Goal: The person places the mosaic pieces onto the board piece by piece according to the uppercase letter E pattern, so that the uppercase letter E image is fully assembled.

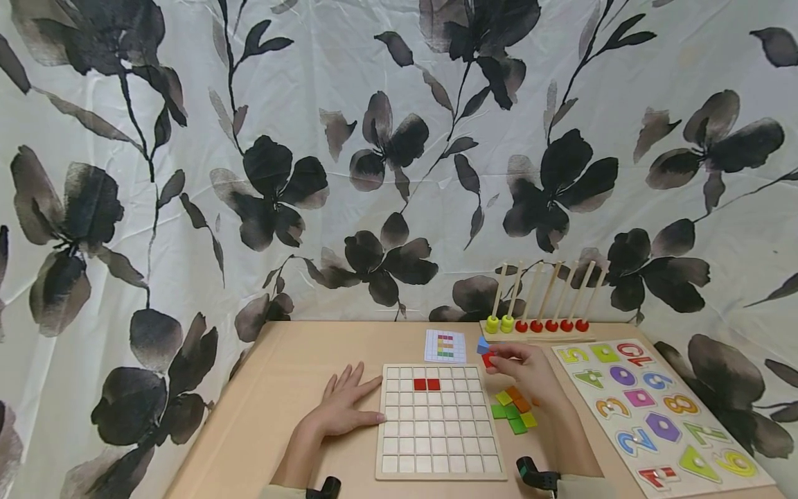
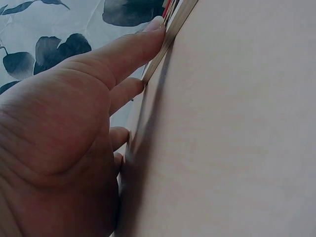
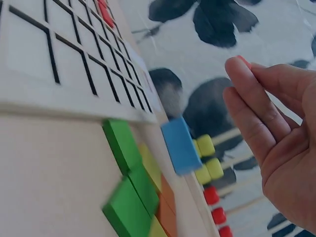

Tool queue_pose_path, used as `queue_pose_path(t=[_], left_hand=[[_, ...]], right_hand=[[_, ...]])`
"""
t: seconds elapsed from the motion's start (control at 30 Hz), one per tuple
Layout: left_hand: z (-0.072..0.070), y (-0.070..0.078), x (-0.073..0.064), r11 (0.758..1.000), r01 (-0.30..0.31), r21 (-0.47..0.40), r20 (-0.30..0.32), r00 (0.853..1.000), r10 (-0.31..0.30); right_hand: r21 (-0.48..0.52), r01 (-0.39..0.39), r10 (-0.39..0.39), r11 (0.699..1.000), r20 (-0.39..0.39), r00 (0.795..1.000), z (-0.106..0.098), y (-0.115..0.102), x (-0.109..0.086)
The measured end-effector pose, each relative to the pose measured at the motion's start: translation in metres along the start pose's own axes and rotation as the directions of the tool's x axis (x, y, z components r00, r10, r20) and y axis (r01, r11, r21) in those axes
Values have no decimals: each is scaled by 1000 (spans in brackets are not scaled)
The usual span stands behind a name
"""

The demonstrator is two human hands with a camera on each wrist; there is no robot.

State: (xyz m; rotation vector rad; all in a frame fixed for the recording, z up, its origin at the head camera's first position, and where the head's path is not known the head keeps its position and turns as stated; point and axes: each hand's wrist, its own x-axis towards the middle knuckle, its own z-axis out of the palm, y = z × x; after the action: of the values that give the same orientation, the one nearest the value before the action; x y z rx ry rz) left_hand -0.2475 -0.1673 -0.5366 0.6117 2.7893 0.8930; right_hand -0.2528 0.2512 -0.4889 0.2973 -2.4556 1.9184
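Observation:
My right hand (image 1: 528, 371) pinches a red square tile (image 1: 488, 360) between thumb and fingers, just past the grid board's upper right corner. Only a sliver of that tile (image 3: 244, 62) shows in the right wrist view. Beside the fingertips is a blue tile (image 1: 483, 344). Two red tiles (image 1: 427, 384) sit side by side in the second row of the wooden grid board (image 1: 441, 477). With fingers spread, my left hand (image 1: 339, 409) rests at the board's left side, thumb and index fingertips at its edge (image 2: 170, 42).
Green, yellow and orange tiles (image 1: 512, 410) lie loose right of the board. A printed pattern card (image 1: 445, 356) is behind it. At the back right stands a peg rack (image 1: 539, 334) with yellow and red beads; a number and shape puzzle (image 1: 663, 416) lies at the right.

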Motion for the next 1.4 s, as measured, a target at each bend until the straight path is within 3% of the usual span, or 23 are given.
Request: queue_pose_path(t=[0.13,0.33,0.57,0.8,1.17,1.4], left_hand=[[0,0,0,1000,0,-4,-3,1000,0],[0,0,-1,1000,2,-3,-3,1000,-2],[0,0,-1,1000,3,-8,-4,1000,-3],[0,0,-1,1000,9,-12,-2,1000,-9],[0,1,-1,1000,5,-22,2,1000,-4],[0,1,0,1000,8,-13,5,1000,-8]], right_hand=[[-3,-28,28,1000,0,1000,12,-1,5],[-53,3,-4,999,-13,1000,24,2,9],[-3,36,-36,999,17,999,37,6,12],[-89,41,-35,995,71,997,55,11,16],[-217,-19,29,976,44,999,75,33,18],[-309,17,2,951,61,998,78,35,18]])
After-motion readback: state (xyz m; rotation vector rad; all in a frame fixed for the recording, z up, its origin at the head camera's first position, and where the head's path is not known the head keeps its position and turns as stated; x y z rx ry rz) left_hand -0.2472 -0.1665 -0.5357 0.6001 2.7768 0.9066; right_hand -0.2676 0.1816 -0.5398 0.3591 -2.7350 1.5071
